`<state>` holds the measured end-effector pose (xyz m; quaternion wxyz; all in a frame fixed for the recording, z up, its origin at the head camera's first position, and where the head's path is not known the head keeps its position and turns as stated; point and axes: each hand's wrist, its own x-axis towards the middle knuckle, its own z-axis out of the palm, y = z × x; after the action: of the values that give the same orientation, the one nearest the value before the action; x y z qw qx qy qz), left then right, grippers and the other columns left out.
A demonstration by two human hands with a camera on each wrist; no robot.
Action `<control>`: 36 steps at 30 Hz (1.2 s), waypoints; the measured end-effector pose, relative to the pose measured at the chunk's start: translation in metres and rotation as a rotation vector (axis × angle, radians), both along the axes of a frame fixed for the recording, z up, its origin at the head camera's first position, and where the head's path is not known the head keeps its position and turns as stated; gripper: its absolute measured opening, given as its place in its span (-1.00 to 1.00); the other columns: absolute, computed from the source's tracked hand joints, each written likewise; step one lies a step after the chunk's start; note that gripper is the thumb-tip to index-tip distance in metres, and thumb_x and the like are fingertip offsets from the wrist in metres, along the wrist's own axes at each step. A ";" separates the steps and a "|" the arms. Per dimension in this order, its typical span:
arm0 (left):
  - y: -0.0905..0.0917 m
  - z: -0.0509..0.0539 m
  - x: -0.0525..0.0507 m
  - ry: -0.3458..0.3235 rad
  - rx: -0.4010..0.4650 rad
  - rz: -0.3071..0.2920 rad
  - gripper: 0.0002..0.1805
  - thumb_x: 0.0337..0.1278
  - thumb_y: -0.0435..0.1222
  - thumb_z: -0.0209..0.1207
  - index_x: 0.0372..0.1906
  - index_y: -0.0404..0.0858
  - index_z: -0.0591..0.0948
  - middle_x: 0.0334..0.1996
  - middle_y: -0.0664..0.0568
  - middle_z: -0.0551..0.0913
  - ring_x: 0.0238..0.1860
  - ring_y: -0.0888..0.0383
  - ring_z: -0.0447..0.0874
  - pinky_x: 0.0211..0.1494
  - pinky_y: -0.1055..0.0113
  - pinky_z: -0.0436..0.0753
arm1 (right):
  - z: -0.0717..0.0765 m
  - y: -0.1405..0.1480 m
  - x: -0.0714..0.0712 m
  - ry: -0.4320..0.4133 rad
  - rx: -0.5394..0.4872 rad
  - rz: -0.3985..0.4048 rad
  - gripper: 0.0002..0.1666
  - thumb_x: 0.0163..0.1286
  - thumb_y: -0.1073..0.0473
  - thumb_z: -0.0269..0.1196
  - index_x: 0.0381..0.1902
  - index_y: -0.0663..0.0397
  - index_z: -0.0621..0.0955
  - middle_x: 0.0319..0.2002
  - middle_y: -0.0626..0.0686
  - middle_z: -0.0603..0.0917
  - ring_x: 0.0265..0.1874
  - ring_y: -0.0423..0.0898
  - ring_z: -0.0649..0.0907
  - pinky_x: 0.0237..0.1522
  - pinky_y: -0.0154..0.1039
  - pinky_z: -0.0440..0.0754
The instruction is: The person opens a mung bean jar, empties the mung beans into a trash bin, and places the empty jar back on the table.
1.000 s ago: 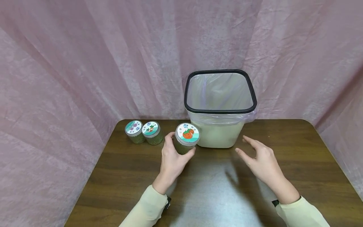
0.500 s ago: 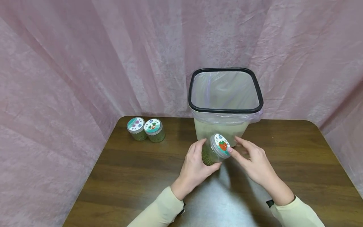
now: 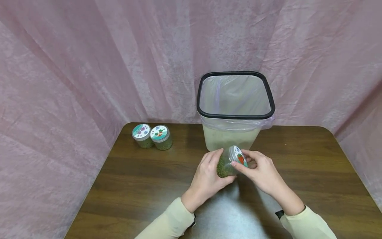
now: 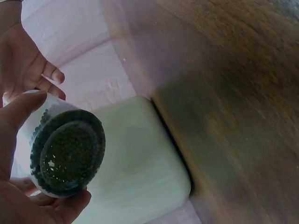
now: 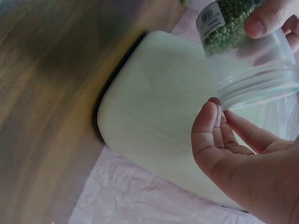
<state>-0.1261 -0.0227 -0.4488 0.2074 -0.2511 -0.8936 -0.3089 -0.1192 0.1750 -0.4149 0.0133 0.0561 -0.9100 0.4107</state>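
Jar (image 3: 225, 167) tilted, left hand (image 3: 206, 175) curled round its body, right hand (image 3: 263, 172) pinching its lid (image 3: 239, 156). Firm grip below, even pressure round the lid advised.

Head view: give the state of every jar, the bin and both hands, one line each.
Held jar: tilted, lid on, partly filled with green grains.
Leftmost jar: upright, lidded.
Middle jar: upright, lidded.
Bin: upright, open at the top, lined with a translucent bag.
Left hand: grips the held jar's body.
Right hand: thumb and fingers at the lid.
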 end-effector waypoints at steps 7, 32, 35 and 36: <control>0.002 0.000 0.001 -0.030 0.016 -0.029 -0.05 -0.36 0.10 0.43 0.26 -0.18 0.37 0.13 0.11 0.49 0.15 0.23 0.45 0.18 0.37 0.53 | 0.000 0.002 0.000 0.036 -0.007 -0.027 -0.23 0.02 -0.36 0.31 0.06 0.00 0.56 -0.24 -0.08 0.59 -0.39 -0.20 0.62 -0.39 -0.36 0.60; 0.002 0.007 -0.007 -0.141 0.130 -0.104 -0.08 -0.63 0.08 0.52 0.13 -0.08 0.53 -0.01 0.22 0.64 -0.02 0.35 0.59 0.04 0.51 0.57 | -0.006 0.004 0.002 0.176 -0.070 -0.031 -0.46 -0.04 -0.22 0.43 -0.14 -0.08 0.66 -0.34 -0.15 0.58 -0.39 -0.23 0.55 -0.40 -0.36 0.56; 0.001 0.007 -0.008 -0.224 0.182 -0.130 -0.14 -0.63 0.11 0.52 0.09 0.08 0.53 -0.10 0.33 0.65 -0.14 0.41 0.61 -0.09 0.54 0.60 | -0.006 0.005 0.002 0.189 -0.073 -0.024 -0.42 -0.08 -0.22 0.45 -0.12 -0.07 0.66 -0.32 -0.17 0.58 -0.38 -0.25 0.54 -0.39 -0.38 0.55; 0.001 0.006 -0.009 -0.256 0.203 -0.141 -0.15 -0.63 0.12 0.52 0.08 0.14 0.52 -0.12 0.37 0.64 -0.17 0.43 0.61 -0.13 0.54 0.60 | -0.005 0.006 0.002 0.194 -0.077 -0.014 -0.41 -0.10 -0.21 0.46 -0.11 -0.09 0.65 -0.31 -0.18 0.57 -0.37 -0.26 0.53 -0.38 -0.38 0.54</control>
<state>-0.1350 -0.0221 -0.4429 0.0941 -0.2493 -0.8571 -0.4409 -0.1172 0.1805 -0.4204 0.1062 0.0886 -0.8883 0.4380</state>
